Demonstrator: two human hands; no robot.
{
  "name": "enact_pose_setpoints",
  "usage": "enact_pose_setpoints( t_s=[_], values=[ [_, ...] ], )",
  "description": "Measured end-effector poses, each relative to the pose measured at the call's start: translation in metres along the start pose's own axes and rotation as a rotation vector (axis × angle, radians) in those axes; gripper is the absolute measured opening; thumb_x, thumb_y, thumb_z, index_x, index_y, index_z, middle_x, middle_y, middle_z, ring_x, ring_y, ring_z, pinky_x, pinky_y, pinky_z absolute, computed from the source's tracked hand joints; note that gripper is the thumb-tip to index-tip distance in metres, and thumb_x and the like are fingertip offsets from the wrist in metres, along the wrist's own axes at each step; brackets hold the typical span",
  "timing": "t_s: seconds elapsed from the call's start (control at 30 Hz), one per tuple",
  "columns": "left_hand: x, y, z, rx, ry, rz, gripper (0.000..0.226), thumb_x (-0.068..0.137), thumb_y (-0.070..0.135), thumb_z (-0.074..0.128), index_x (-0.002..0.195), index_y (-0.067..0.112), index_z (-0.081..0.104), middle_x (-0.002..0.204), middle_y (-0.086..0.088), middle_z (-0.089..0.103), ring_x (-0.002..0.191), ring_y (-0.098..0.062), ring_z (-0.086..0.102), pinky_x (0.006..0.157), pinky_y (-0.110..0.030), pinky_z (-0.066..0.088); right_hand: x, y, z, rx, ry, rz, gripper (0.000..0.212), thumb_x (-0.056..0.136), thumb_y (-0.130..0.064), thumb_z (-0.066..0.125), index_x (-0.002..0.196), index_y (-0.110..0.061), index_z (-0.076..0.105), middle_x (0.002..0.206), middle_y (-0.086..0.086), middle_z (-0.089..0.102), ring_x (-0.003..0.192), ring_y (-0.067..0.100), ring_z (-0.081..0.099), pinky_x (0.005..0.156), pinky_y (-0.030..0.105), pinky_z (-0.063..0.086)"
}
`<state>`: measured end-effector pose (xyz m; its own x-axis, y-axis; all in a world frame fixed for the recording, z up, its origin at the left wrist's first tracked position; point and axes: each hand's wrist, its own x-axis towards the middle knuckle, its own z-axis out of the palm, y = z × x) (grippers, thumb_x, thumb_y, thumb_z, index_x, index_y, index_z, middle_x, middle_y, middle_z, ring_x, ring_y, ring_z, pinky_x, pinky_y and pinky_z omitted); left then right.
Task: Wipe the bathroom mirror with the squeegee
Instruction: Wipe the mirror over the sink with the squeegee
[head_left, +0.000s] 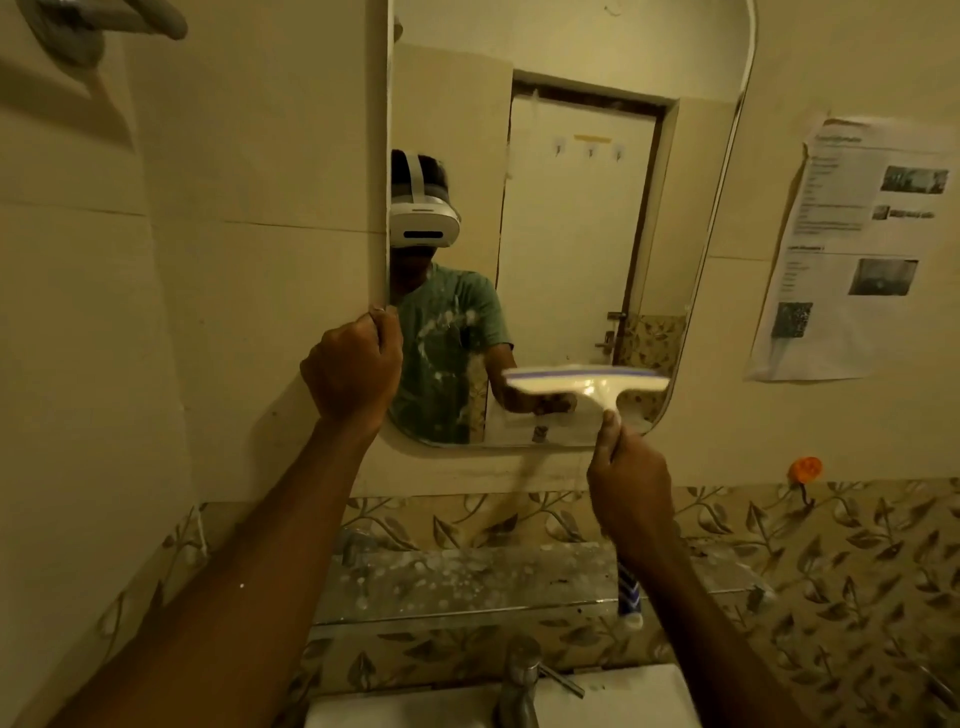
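The mirror (571, 234) hangs on the tiled wall. The left grip (353, 374) is curled round the mirror's lower left edge, holding it. The right grip (623, 478), below the mirror's bottom rim, is closed round the handle of the squeegee (587, 384), whose blade lies level across the mirror's lower right part; it is blurred, so contact with the glass cannot be told. Right of the mirror a printed sheet (857, 244) is stuck to the wall. Under the mirror runs a spotted glass shelf (467, 577), and lower still a tap (519, 680).
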<state>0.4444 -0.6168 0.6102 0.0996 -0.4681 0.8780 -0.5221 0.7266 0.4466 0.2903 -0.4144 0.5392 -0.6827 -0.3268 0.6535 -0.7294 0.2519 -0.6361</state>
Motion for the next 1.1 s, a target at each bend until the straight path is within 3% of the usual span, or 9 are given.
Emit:
enact_pose_setpoints(
  t_s=[0.2,0.33,0.53,0.67,0.77,0.93,1.1],
  values=[
    [-0.001,0.002,-0.001,-0.021,0.005,-0.017,0.051,0.099,0.028,0.039,0.058,0.003,0.058,0.051,-0.003,0.041,0.044,-0.019,0.037,0.047,-0.020,0.023,-0.032,0.020,0.010,-0.087,-0.071,0.078,0.045,0.104,-0.035,0.029,0.085,-0.008,0.060,0.056,-0.003,0.053,0.047,0.009,0.050,0.041,0.020,0.030],
    [-0.002,0.002,-0.003,-0.039,-0.023,-0.042,0.053,0.099,0.028,0.037,0.057,0.003,0.057,0.050,-0.006,0.044,0.044,-0.021,0.041,0.049,-0.029,0.037,-0.005,0.005,-0.010,-0.010,-0.009,0.046,0.039,0.105,-0.032,0.028,0.076,-0.018,0.050,0.059,0.001,0.053,0.047,0.010,0.047,0.039,0.016,0.029],
    [-0.002,0.004,-0.003,-0.037,-0.025,-0.046,0.052,0.099,0.028,0.037,0.057,0.003,0.057,0.050,-0.005,0.041,0.044,-0.021,0.040,0.048,-0.030,0.035,-0.022,0.024,0.003,-0.091,-0.037,0.047,0.037,0.105,-0.031,0.030,0.086,-0.012,0.056,0.054,-0.005,0.049,0.042,0.006,0.046,0.039,0.019,0.027],
    [-0.001,0.004,-0.003,-0.026,-0.042,-0.044,0.053,0.099,0.029,0.036,0.059,0.002,0.057,0.052,-0.006,0.043,0.046,-0.022,0.042,0.049,-0.029,0.035,-0.043,0.048,0.010,-0.118,-0.103,0.082,0.050,0.103,-0.040,0.027,0.086,-0.007,0.061,0.057,-0.003,0.054,0.049,0.009,0.053,0.043,0.024,0.034],
    [0.000,0.002,-0.004,-0.024,-0.043,-0.041,0.053,0.099,0.030,0.035,0.059,0.002,0.058,0.052,-0.007,0.043,0.046,-0.023,0.042,0.050,-0.029,0.034,-0.026,0.038,-0.007,-0.058,-0.030,0.054,0.044,0.104,-0.036,0.028,0.077,-0.013,0.054,0.056,0.001,0.054,0.045,0.014,0.051,0.039,0.027,0.038],
    [0.000,0.003,-0.005,-0.011,-0.051,-0.042,0.054,0.099,0.031,0.034,0.061,0.002,0.059,0.053,-0.007,0.043,0.047,-0.023,0.041,0.050,-0.029,0.032,0.008,0.032,-0.018,-0.016,0.065,0.084,0.041,0.106,-0.034,0.028,0.078,-0.015,0.052,0.058,0.000,0.051,0.047,0.011,0.047,0.045,0.024,0.029],
    [0.001,0.003,-0.005,-0.010,-0.055,-0.034,0.054,0.099,0.032,0.035,0.063,0.001,0.061,0.053,-0.010,0.048,0.047,-0.022,0.042,0.050,-0.029,0.034,-0.037,0.073,0.010,-0.083,-0.089,0.103,0.051,0.105,-0.036,0.024,0.068,-0.015,0.053,0.056,0.007,0.058,0.046,0.019,0.054,0.047,0.024,0.035]
  ],
)
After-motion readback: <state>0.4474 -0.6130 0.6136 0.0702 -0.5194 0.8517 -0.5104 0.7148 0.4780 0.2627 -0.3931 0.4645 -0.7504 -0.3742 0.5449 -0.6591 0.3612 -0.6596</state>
